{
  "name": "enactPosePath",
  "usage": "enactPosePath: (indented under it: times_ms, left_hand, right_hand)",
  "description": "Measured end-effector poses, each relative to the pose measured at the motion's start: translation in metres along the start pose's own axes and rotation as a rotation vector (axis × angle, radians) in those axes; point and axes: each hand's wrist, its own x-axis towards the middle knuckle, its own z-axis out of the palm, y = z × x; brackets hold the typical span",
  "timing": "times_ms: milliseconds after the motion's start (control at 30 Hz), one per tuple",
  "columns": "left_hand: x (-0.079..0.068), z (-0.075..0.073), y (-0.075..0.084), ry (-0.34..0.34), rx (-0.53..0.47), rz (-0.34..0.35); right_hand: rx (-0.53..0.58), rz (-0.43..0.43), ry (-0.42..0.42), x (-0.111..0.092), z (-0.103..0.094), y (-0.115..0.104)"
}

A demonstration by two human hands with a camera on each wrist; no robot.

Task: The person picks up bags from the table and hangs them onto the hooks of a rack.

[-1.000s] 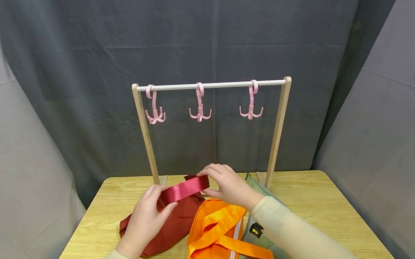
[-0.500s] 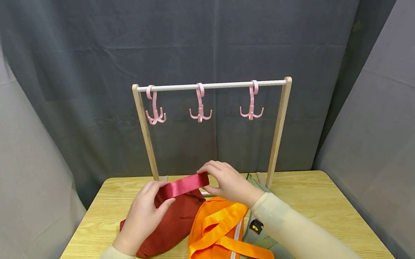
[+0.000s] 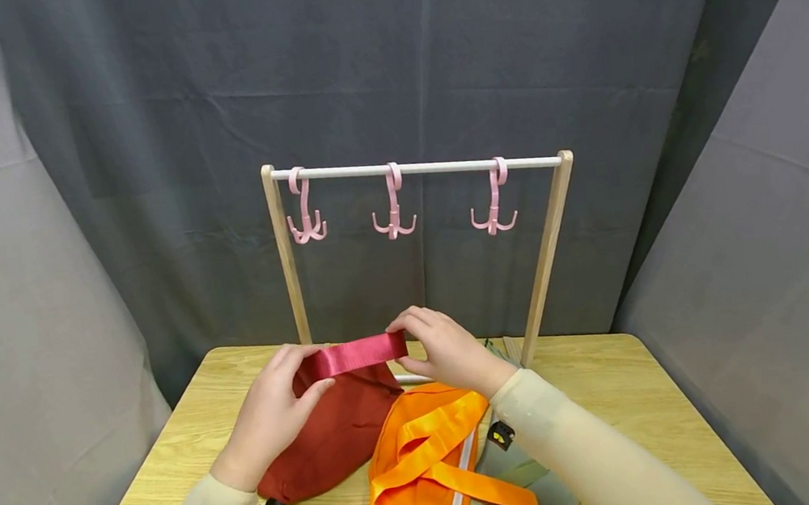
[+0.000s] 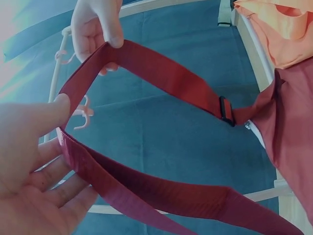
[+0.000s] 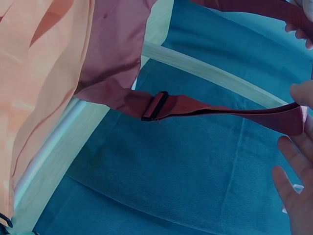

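A dark red bag (image 3: 327,439) lies on the left of the table, its wide strap (image 3: 359,354) raised and stretched between both hands. The left hand (image 3: 273,411) pinches the strap at its left bend, thumb on one side and fingers on the other. At the right bend, the right hand (image 3: 450,350) pinches it between thumb and fingertips. In the left wrist view the strap (image 4: 166,73) forms a loop with a black slider buckle (image 4: 226,111) near the bag. The right wrist view shows that buckle (image 5: 155,105) beside the bag's corner (image 5: 115,44).
Behind the hands stands a wooden rack with a white bar (image 3: 440,167), carrying three pink hooks (image 3: 393,205). An orange bag (image 3: 425,462) lies at the middle front of the table (image 3: 655,423), and a grey-green bag (image 3: 552,498) lies partly under the right arm.
Both hands have risen slightly with the strap, the left hand also shifting a little left. The red bag's left part has become hidden behind the left hand.
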Motion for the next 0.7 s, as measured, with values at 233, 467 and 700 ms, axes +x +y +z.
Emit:
enactPosePath:
  times_ms: [233, 467, 700]
  left_hand:
    - [0.004, -0.008, -0.002, 0.002, 0.004, -0.003]
    - [0.006, -0.011, -0.001, -0.002, 0.0, -0.027]
    - [0.008, -0.016, 0.001, 0.007, 0.002, -0.036]
  right_hand:
    - [-0.017, -0.077, 0.027, 0.009, -0.005, 0.002]
    - [-0.05, -0.116, 0.031, 0.015, -0.009, 0.005]
    - [-0.046, -0.106, 0.004, 0.021, -0.014, 0.006]
